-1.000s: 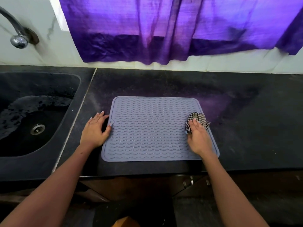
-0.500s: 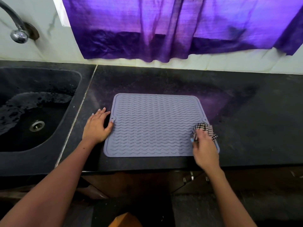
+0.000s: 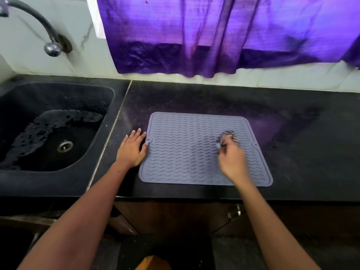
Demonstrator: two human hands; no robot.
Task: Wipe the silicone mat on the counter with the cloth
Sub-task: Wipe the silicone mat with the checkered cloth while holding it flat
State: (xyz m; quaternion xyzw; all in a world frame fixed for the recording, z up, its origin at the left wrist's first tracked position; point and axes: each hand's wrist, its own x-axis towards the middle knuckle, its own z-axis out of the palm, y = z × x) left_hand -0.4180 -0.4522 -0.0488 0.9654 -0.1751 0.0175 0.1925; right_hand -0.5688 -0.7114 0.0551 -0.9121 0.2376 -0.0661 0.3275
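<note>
Cloth w/ right hand, now further left mid-mat.

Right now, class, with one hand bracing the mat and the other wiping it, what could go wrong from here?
1. The mat could slide. The left hand pins only its left edge, so a hard sideways stroke might shift or buckle it on the counter.
2. The cloth is bunched small under the right hand, so the wavy ridges and far corners may get missed.
3. The mat lies close to the counter's front edge, so a pull toward the body might drag it off.
</note>
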